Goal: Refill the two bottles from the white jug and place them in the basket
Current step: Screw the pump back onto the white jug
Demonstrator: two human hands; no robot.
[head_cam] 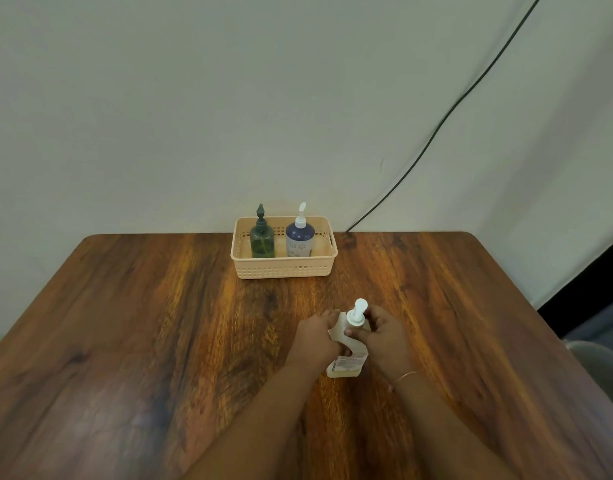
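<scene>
A white jug (345, 367) with a pump top (357, 311) stands on the wooden table (159, 341) near the middle. My left hand (317, 336) grips its body from the left. My right hand (381, 332) holds it at the collar of the pump, fingers curled around the neck. At the far edge sits a peach basket (284, 270). Inside it stand a green pump bottle (262, 239) on the left and a blue pump bottle (300, 237) with a white pump on the right, both upright.
A pale wall rises right behind the basket. A dark cable (436, 133) runs down the wall to the table's back edge at the right. A grey chair edge (603, 368) shows beyond the table's right side.
</scene>
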